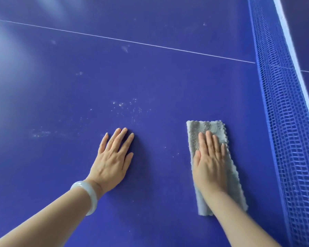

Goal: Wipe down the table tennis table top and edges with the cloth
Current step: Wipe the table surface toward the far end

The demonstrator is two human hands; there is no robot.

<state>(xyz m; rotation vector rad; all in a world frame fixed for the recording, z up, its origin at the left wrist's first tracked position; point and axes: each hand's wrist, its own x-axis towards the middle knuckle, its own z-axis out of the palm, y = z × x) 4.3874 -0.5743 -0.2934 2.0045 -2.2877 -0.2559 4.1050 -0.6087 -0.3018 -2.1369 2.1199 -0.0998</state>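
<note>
The smooth table top (150, 77) is showing a soft sheen at far left and dusty specks, while the cloth (203, 127) is looking fluffy and nubbly, the net (284, 122) coarse woven mesh, the bangle (92, 195) glossy, translucent.

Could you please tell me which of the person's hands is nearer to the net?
The right hand. It presses flat on the grey cloth, with the net close on its right; the left hand lies flat on the bare table, farther from it.
</note>
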